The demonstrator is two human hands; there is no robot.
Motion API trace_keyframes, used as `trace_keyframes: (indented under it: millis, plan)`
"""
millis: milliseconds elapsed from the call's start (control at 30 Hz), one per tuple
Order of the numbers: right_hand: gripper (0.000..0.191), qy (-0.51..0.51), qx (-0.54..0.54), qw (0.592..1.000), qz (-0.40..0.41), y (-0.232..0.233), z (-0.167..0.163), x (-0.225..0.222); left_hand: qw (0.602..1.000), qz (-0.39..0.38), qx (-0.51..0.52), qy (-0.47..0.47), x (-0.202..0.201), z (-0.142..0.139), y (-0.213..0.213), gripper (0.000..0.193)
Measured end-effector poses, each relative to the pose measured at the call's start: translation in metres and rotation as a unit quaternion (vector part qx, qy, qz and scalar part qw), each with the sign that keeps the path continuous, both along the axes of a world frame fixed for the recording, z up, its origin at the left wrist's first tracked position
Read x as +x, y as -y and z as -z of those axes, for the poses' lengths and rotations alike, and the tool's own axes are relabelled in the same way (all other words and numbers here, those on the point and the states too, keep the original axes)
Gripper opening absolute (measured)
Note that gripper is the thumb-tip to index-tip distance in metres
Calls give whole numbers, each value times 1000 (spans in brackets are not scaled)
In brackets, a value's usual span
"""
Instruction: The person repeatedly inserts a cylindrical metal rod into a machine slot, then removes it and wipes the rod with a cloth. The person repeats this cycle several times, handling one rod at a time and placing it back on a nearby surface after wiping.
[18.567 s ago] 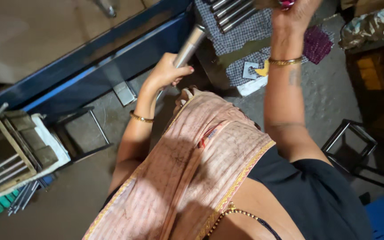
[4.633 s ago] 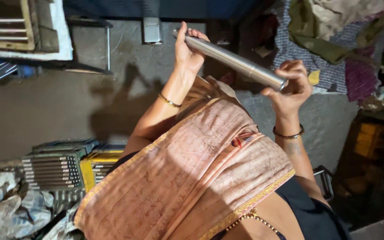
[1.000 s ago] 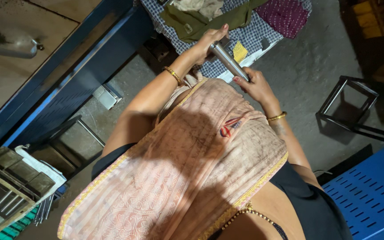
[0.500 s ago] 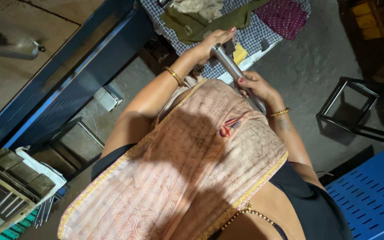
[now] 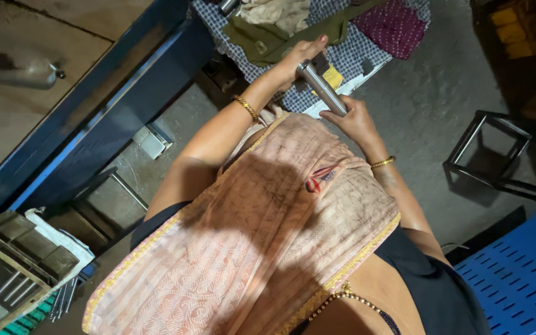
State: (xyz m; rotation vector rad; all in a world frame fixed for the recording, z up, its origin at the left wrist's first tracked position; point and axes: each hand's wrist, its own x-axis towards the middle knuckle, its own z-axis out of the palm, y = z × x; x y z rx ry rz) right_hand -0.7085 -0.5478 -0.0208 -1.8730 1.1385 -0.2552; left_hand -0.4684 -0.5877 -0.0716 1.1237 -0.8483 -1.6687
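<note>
Steel rod (image 5: 322, 87), held at both ends over a checked cloth (image 5: 342, 53).
Head view: the left hand (image 5: 300, 58) wraps the far end, the right hand (image 5: 353, 121) closes on the near end. The rod looks heavy, stiff and smooth, likely slippery; gripping near each end seems steadiest. A blue crate (image 5: 519, 273) sits at right.

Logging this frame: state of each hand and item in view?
left hand: closed on the upper end of the metal rod
right hand: gripping the rod's lower end
metal rod: held off the floor, tilted
checked cloth: spread on the floor, rags piled on it
black frame stand: upright, untouched
</note>
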Motion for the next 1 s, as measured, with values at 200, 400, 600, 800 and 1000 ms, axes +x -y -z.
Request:
trace_keyframes:
  millis: [200,400,600,800,1000]
  plan:
    - [37,-28,-139,988,65,-8,-4,5,1000,-21,16,-2,0,-9,1,57]
    - [28,49,-226,968,98,-22,-8,4,988,-106,106,28,-1,12,6,51]
    - [47,37,-172,971,159,-15,-4,-5,961,-115,129,215,28,38,-24,52]
    - [34,98,-87,977,167,-15,4,-5,970,-17,77,228,4,34,-36,41]
    - [31,82,-59,982,159,-26,0,0,947,-10,177,269,3,35,-32,24]
